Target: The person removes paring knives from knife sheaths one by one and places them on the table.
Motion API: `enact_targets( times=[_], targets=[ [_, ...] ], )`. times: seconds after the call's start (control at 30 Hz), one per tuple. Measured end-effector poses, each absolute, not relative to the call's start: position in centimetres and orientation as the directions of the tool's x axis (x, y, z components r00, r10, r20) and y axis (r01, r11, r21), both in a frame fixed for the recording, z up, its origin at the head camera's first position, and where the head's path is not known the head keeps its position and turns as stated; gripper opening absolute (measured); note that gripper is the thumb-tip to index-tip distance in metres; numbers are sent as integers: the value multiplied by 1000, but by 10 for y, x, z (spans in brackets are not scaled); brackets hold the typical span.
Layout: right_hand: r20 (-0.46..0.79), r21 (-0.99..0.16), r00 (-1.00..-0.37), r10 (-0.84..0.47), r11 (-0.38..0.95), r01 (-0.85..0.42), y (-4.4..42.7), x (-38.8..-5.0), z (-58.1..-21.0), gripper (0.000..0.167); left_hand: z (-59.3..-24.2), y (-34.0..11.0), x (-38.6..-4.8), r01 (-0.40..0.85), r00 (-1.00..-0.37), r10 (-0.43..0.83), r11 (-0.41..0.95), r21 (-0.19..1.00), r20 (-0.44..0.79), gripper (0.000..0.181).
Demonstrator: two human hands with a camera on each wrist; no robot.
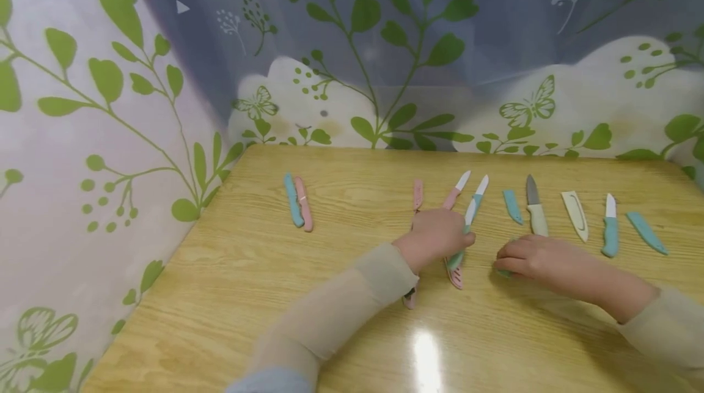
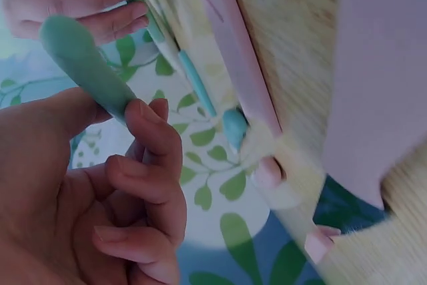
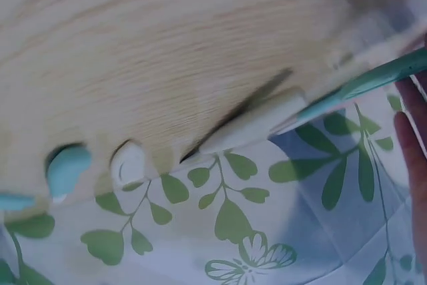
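My left hand [image 1: 434, 234] pinches the green handle [image 2: 90, 68] of a small white-bladed knife, held above the table with the blade pointing away. The thumb and forefinger grip the handle in the left wrist view. To the right, my right hand [image 1: 541, 264] holds a slim green piece [image 3: 377, 81], perhaps a sheath, mostly covered by the fingers. Close by the left hand lie a pink knife [image 1: 454, 195], a blue knife [image 1: 481, 190] and a pink slotted sheath [image 1: 456, 275]. Just beyond the right hand is a cream-handled knife [image 1: 537, 219] with a dark blade.
Right of centre lie a blue sheath [image 1: 513, 206], a cream sheath [image 1: 575, 216], a teal knife [image 1: 610, 231] and another blue sheath [image 1: 647, 232]. A closed blue knife [image 1: 293, 200] and pink knife [image 1: 304, 203] lie together at left. Leaf-patterned cloth borders the wooden table [image 1: 231, 295].
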State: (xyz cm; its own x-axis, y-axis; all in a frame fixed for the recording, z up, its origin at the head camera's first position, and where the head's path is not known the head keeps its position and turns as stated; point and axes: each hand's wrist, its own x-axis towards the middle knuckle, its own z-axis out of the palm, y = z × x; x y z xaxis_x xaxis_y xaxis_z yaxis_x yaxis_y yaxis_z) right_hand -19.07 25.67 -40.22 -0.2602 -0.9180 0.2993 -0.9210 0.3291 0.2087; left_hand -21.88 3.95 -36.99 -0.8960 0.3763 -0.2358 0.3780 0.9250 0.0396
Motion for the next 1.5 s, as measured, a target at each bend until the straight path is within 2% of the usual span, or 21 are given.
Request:
enact_targets(
  times=[0.07,0.13,0.17,0.27,0.3,0.47,0.63,0.9,1.23,1.5],
  targets=[
    [280,257,-214,-936,288,-923,259,-190,-405,39,-372,46,-218,378,-891,371,926,27,-260,46],
    [265,306,-171,-949,251,-919,262,-189,-408,22,-374,52,-217,371,-890,359,928,10,-282,48],
    [262,324,-151,-953,234,-917,264,-189,-410,25,-375,55,-217,368,-888,354,930,8,-292,49],
    [263,369,-108,-959,204,-907,268,-188,-413,60,-380,64,-217,366,-886,347,930,-6,-309,51],
    [266,379,-99,-959,199,-904,269,-187,-414,67,-381,67,-216,364,-888,340,931,-22,-310,51],
    [262,403,-68,-963,173,-899,274,-187,-415,63,-382,78,-217,358,-892,308,928,-101,-332,46],
    [243,421,-57,-968,158,-893,277,-186,-414,62,-382,86,-217,364,-878,278,917,-165,-389,40],
    [229,424,-64,-971,159,-892,279,-186,-415,62,-382,94,-215,429,-840,309,881,-198,-445,33],
    [249,419,-66,-966,169,-892,278,-186,-419,61,-381,91,-214,463,-830,353,868,-180,-431,29],
    [258,408,-79,-963,183,-894,277,-187,-419,62,-383,92,-215,447,-837,336,875,-185,-432,29]
  ],
)
